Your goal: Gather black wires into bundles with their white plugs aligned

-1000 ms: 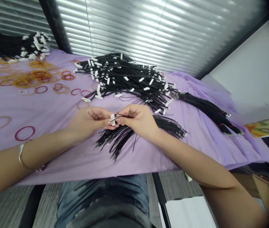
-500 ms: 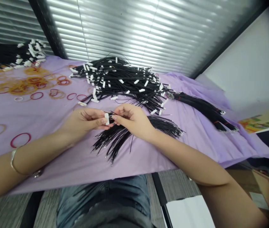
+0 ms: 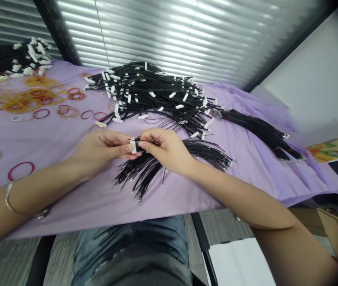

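Observation:
My left hand (image 3: pixel 103 151) pinches a small white connector (image 3: pixel 133 145) between thumb and fingers. Close against it, my right hand (image 3: pixel 164 149) has its thumb and forefinger closed on a thin black wire (image 3: pixel 138 139) at the connector's right side. Whether the wire tip sits inside the connector cannot be made out. Under and in front of both hands lies a fanned bunch of loose black wires (image 3: pixel 148 171) with shiny metal tips. Behind the hands is a large heap of black cables (image 3: pixel 157 93) with white connectors.
Orange and red rubber bands (image 3: pixel 37 99) lie scattered on the purple tablecloth (image 3: pixel 76 206) at left. Another connector-ended cable pile (image 3: pixel 22 59) rests at far left. Tied black cable bundles (image 3: pixel 255 127) lie to the right. Window blinds (image 3: pixel 145 31) stand behind the table.
The view has shifted slightly, so the table items sit a little higher. My hands keep nearly the same pose at the connector and wire.

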A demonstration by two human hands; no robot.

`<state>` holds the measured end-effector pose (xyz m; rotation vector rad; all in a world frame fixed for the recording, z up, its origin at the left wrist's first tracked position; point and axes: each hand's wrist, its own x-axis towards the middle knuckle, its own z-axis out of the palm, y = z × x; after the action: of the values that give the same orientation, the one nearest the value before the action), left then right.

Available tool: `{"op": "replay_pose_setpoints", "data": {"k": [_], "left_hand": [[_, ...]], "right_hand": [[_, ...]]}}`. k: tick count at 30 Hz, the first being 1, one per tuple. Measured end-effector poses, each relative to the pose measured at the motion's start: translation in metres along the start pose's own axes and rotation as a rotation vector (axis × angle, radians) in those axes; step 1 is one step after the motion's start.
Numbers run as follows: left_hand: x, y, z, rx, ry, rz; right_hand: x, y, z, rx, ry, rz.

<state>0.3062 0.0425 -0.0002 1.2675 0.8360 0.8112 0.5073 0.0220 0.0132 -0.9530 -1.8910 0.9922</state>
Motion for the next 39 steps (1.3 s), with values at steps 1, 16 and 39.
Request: {"op": "replay_pose_setpoints", "data": {"k": [1,16,39], "left_hand": [[0.000,0.000,0.001,-0.007,0.011,-0.007],[0.004,0.005,-0.004,-0.110,0.062,0.026],[0.000,0.005,-0.003,-0.088,-0.075,0.045]], "right_hand": [[0.000,0.001,0.000,0.021,-0.004,-0.001],[0.007,-0.001,-0.026,-0.347,0.126,-0.278],[-0.002,0.005,-0.006,-0.507,0.186,-0.379]]}}
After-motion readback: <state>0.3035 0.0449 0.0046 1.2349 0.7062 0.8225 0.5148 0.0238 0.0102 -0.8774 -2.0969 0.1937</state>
